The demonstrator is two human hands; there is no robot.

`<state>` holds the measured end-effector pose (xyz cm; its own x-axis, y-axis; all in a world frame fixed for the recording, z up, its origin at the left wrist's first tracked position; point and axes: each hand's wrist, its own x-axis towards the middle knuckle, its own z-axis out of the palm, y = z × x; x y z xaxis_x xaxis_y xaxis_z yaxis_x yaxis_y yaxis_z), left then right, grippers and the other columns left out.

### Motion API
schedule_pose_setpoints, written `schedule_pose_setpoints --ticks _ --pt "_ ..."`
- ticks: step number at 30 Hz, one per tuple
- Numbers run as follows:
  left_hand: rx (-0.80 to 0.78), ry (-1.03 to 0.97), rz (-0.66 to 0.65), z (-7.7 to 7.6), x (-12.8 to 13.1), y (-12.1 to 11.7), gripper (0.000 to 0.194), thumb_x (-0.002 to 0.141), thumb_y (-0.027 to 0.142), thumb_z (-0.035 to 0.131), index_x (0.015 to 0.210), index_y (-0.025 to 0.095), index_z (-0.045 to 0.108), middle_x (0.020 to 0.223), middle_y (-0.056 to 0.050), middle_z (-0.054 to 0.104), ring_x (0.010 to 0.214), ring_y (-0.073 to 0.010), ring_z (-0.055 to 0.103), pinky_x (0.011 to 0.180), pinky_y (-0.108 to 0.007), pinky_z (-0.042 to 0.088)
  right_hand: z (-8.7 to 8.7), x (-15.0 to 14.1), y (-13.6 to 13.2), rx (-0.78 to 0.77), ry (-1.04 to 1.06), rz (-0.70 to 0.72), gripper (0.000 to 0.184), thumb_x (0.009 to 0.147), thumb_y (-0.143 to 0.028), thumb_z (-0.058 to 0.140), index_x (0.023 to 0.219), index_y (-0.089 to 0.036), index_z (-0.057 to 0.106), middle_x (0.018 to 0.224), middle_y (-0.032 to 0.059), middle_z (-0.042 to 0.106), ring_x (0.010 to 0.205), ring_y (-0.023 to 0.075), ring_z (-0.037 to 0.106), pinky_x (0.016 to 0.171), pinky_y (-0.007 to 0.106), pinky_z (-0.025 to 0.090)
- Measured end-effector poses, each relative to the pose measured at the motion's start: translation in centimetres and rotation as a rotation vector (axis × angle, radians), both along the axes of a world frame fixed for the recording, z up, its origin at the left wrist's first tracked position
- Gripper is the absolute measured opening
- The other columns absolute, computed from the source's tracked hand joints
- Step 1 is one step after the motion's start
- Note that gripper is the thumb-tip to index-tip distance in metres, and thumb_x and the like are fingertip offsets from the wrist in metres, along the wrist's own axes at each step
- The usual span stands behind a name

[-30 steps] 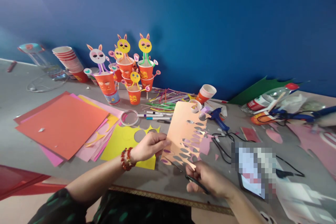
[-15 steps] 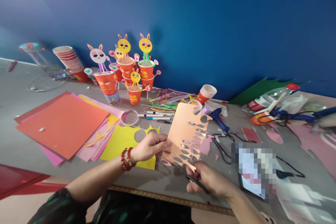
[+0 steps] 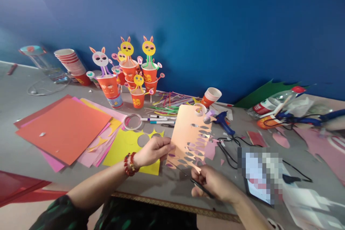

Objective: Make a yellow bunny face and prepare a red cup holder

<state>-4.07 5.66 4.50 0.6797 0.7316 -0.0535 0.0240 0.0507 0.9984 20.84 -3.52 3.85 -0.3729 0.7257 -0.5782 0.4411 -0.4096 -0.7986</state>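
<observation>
My left hand [image 3: 155,150] pinches the left edge of a peach paper sheet [image 3: 182,125], which is raised above the table. Many leaf-shaped holes run along the sheet's right and lower parts, and purple ovals mark its lower left corner. My right hand [image 3: 208,183] is closed round a pair of black-handled scissors [image 3: 201,187]. The blades meet the sheet's bottom edge near the purple ovals. Under my left hand lies a yellow paper sheet [image 3: 121,151] with round cut-outs.
Orange paper [image 3: 64,129] tops a stack at left. Behind stand paper cups with rabbit figures [image 3: 109,86] and a tall cup stack [image 3: 70,63]. Markers [image 3: 161,122], a tape roll [image 3: 132,121], a blue glue gun [image 3: 225,124], a phone [image 3: 258,183] and a bottle [image 3: 269,104] lie around.
The scissors' handles have come closer together at the sheet's bottom edge. The peach sheet has shifted slightly; my left hand keeps its hold.
</observation>
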Motion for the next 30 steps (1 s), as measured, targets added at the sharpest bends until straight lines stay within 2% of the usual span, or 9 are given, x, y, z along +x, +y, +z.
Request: schedule_pose_setpoints --ticks 2,4,7,10,12,15,20,30 --pt "-0.030 -0.030 0.076 -0.1 0.1 0.0 0.042 0.093 0.051 0.054 0.068 0.018 0.051 0.047 0.005 0.052 0.040 -0.0066 0.043 0.043 -0.018 0.031 0.0 0.4 -0.4 -0.040 0.055 -0.027 0.037 0.068 -0.028 0.074 0.068 -0.023 0.037 0.055 -0.0095 0.043 0.046 0.0073 0.041 0.044 0.018 0.031" --pt "-0.063 -0.090 0.176 0.0 0.3 0.0 0.039 0.092 0.051 0.056 0.074 0.017 0.055 0.048 0.004 0.057 0.040 -0.0071 0.047 0.043 -0.018 0.034 0.0 0.8 -0.8 -0.008 0.116 -0.053 0.037 0.069 -0.034 0.076 0.070 -0.022 0.041 0.062 -0.0058 0.052 0.051 0.0083 0.047 0.047 0.019 0.034" --pt "-0.112 -0.217 0.275 0.3 0.6 -0.1 0.035 0.088 0.048 0.064 0.088 0.013 0.061 0.058 -0.002 0.068 0.046 -0.0108 0.058 0.046 -0.020 0.044 0.1 1.1 -1.4 0.039 0.195 -0.113 0.046 0.067 -0.052 0.079 0.074 -0.021 0.046 0.069 -0.0023 0.056 0.056 0.0105 0.051 0.051 0.022 0.038" --pt "-0.162 -0.322 0.337 0.3 1.2 -0.5 0.033 0.084 0.043 0.071 0.093 0.012 0.062 0.065 -0.006 0.073 0.053 -0.0152 0.065 0.050 -0.024 0.051 -0.4 0.0 -2.1 0.116 0.250 -0.183 0.056 0.069 -0.072 0.070 0.078 -0.021 0.047 0.065 -0.0026 0.055 0.051 0.0099 0.046 0.049 0.023 0.036" --pt "-0.197 -0.376 0.380 -0.1 1.5 -1.0 0.031 0.083 0.041 0.074 0.091 0.013 0.063 0.064 -0.007 0.074 0.053 -0.0160 0.066 0.050 -0.025 0.051 -1.0 -1.5 -2.5 0.223 0.277 -0.251 0.059 0.072 -0.077 0.064 0.080 -0.021 0.047 0.064 -0.0022 0.055 0.047 0.0086 0.040 0.045 0.022 0.032" --pt "-0.238 -0.427 0.420 -0.7 2.0 -1.7 0.026 0.083 0.038 0.074 0.086 0.013 0.066 0.066 -0.006 0.074 0.053 -0.0141 0.064 0.051 -0.025 0.050 -1.7 -4.1 -2.9 0.262 0.322 -0.327 0.057 0.077 -0.077 0.060 0.085 -0.022 0.046 0.068 -0.0014 0.056 0.047 0.0085 0.038 0.044 0.022 0.029" --pt "-0.308 -0.443 0.507 -1.2 2.3 -2.3 0.022 0.076 0.033 0.081 0.080 0.014 0.070 0.071 -0.001 0.071 0.060 -0.0101 0.060 0.064 -0.023 0.051 -2.1 -7.1 -2.7 0.279 0.389 -0.417 0.059 0.077 -0.078 0.058 0.089 -0.022 0.047 0.071 -0.0010 0.058 0.046 0.0082 0.036 0.043 0.022 0.027" --pt "-0.379 -0.394 0.547 -1.6 2.8 -2.9 0.030 0.073 0.040 0.083 0.083 0.014 0.070 0.079 -0.002 0.074 0.066 -0.0144 0.068 0.070 -0.028 0.056 -2.8 -7.9 -2.6 0.324 0.340 -0.430 0.056 0.080 -0.077 0.055 0.087 -0.022 0.048 0.071 -0.0007 0.055 0.053 0.0114 0.043 0.045 0.023 0.030"
